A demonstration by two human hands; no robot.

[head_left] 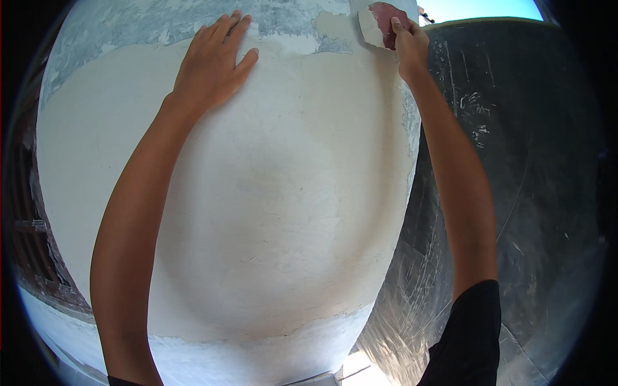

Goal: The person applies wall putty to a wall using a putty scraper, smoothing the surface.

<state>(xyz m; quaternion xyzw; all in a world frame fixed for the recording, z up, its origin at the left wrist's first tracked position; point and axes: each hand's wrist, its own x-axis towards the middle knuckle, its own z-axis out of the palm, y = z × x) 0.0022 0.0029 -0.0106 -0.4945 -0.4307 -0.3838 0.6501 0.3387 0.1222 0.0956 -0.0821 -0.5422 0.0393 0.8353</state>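
Observation:
A large curved panel (270,161) fills the middle of the head view, coated in smooth cream filler, with blue-grey patches showing along its top. My left hand (215,58) lies flat on the upper part of this panel, near the border of filler and blue-grey surface, with its fingers stretched out and nothing in them. At the panel's upper right edge, my right hand (412,45) grips a flat dark-red putty spreader (388,19). Cream filler covers the spreader's left side. The fingers behind the spreader are hidden, and the thumb presses on its face.
Dark, scratched sheeting (515,161) hangs or stands along the right side. A dark slatted structure (29,193) lies beyond the panel's left edge. Below the cream coat, a whitish-blue band (251,360) of the panel curves toward the bottom. Bright sky (476,9) shows at the top right.

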